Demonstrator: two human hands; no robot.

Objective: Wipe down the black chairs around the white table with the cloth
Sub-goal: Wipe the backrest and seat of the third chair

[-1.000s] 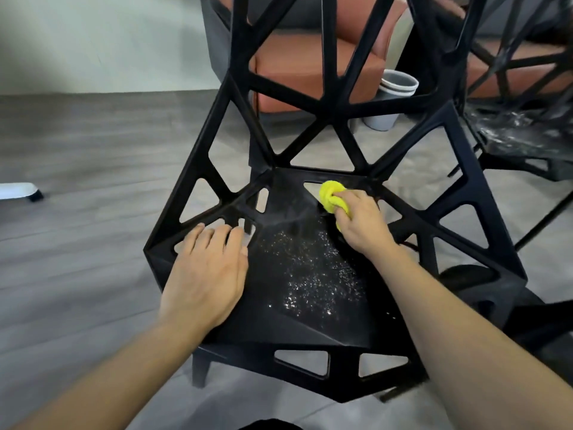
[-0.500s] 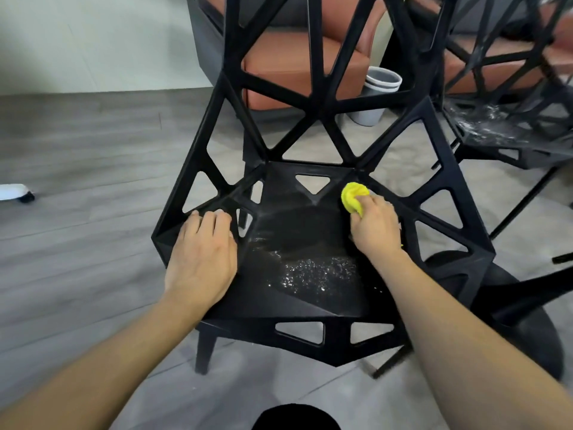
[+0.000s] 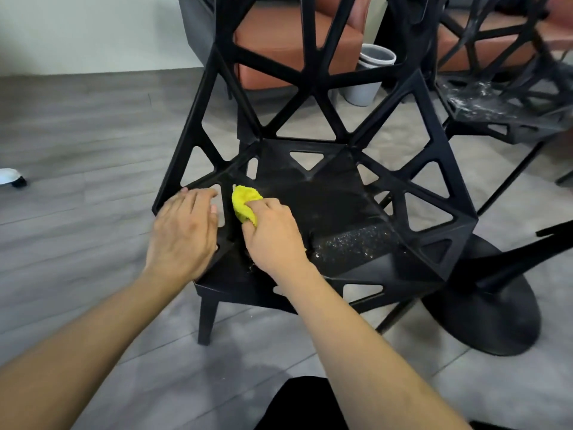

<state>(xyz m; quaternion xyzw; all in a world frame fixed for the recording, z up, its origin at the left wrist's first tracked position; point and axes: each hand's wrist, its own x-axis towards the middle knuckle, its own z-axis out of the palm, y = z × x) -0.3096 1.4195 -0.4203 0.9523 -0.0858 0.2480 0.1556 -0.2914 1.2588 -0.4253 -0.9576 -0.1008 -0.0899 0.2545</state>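
A black chair (image 3: 325, 206) with triangular cut-outs stands in front of me, its seat flecked with white specks towards the right front. My right hand (image 3: 273, 234) is closed around a bunched yellow cloth (image 3: 245, 202) and presses it on the left part of the seat. Resting flat on the seat's left edge is my left hand (image 3: 183, 231), fingers together, just beside the cloth. A second black chair (image 3: 502, 110) at the upper right carries white dust on its seat.
A black round table base (image 3: 490, 308) sits on the grey floor at the right. Behind the chair are an orange-brown armchair (image 3: 279, 35) and a grey bin (image 3: 369, 76). A white object (image 3: 11, 176) lies at the far left.
My right hand has swept the cloth from the back right of the seat over to its left side, close to my left hand. The speckled patch has shrunk towards the right front.
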